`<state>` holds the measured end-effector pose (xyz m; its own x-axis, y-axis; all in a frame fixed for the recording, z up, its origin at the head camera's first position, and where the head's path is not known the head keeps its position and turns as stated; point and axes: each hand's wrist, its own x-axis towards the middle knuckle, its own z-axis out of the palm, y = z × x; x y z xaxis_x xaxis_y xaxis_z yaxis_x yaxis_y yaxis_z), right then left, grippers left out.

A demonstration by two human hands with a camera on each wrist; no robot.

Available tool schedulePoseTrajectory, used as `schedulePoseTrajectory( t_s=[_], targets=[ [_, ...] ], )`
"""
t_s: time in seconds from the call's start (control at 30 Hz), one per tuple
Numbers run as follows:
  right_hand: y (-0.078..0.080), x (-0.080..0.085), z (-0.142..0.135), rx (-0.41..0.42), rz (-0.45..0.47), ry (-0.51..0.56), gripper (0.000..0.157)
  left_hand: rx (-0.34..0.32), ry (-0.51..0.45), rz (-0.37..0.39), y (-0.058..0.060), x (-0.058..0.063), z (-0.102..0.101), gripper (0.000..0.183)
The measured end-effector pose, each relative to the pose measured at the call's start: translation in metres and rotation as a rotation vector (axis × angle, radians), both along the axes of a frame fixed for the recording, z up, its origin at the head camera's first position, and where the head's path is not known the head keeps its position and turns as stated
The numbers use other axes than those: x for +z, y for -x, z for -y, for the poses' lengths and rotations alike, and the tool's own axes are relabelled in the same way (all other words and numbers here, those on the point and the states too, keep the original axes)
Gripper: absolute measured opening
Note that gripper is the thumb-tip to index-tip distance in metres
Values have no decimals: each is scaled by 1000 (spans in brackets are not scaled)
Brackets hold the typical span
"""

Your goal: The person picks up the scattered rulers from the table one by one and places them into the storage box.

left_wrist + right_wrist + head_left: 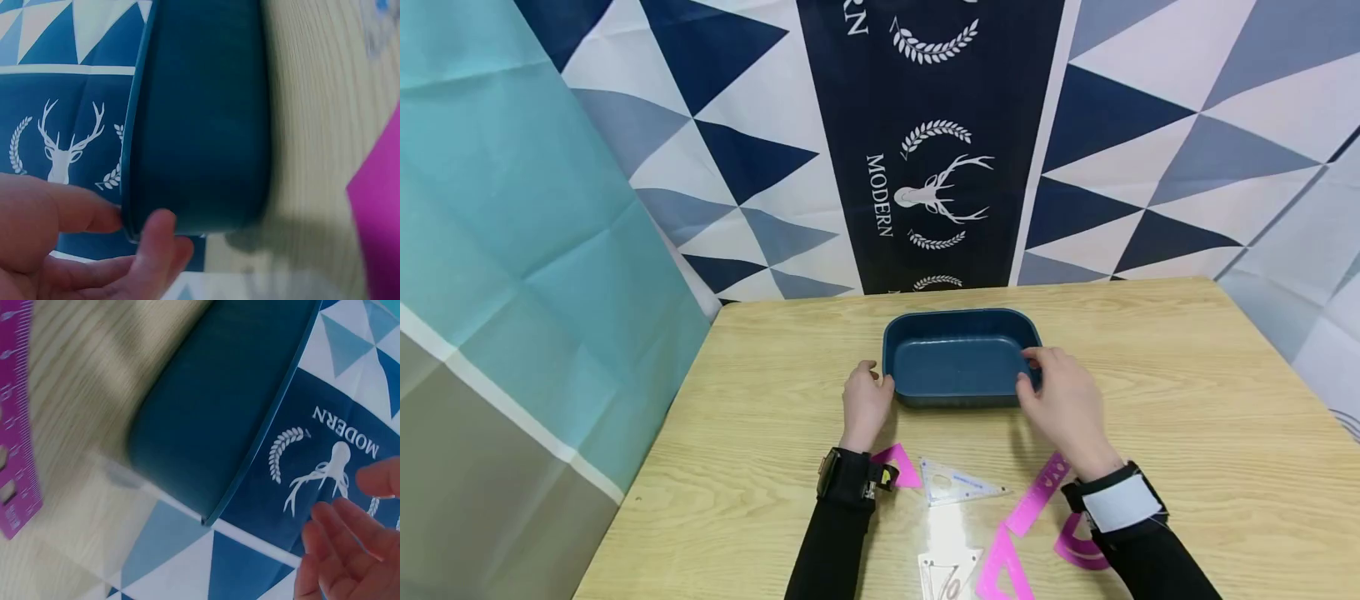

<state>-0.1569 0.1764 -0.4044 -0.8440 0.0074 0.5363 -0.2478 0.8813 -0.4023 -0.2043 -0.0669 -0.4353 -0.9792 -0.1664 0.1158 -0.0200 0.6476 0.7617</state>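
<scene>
Left hand (867, 404) at 8 o'clock of tray (957, 401), right hand (1066, 406) at 4; digits parted, gripping nothing. Uneven push could skew it.

On the wood-grained desk (1210, 392) lie a small pink set square (911, 472), a clear set square (961, 486) just beside it, a slanting pink ruler (1034, 502) with cut-outs, a partly hidden pink protractor (1078, 552), a second pink set square (1017, 563) near the ruler's lower end, and a clear stencil (931, 575). Behind hangs a triangle-patterned cloth (1157, 92), its dark central band (880, 100) printed with "MODERN", a stag's head and leafy sprigs; a turquoise curtain (535, 208) with a white stripe and a grey lower part hangs at left.
</scene>
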Motion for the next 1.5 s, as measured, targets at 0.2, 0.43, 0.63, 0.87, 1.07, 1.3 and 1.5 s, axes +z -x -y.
schedulePoseTrajectory(
  t_s=[0.2, 0.43, 0.63, 0.87, 1.07, 1.3, 1.5],
  targets=[
    [-6, -1, -12, -113, 35, 95, 19, -39, -205, 79, 1, -7, 0, 34],
    [-11, -7, -24, -209, 94, 150, 22, -57, -227, 100, 3, -9, 2, 30],
    [-13, -10, -33, -210, 163, 128, 25, -63, -306, 109, 4, -10, 1, 29],
    [-17, -14, -43, -174, 317, 65, 32, -60, -345, 122, 5, -11, 0, 31],
    [-23, -21, -42, -94, 526, 9, 43, -47, -330, 125, 0, -12, 3, 30],
    [-28, -24, -42, -12, 681, -67, 78, -59, -325, 106, -1, -15, 4, 30],
    [-29, -23, -43, 55, 750, -128, 100, -61, -331, 102, 2, -11, 3, 29]
  ],
)
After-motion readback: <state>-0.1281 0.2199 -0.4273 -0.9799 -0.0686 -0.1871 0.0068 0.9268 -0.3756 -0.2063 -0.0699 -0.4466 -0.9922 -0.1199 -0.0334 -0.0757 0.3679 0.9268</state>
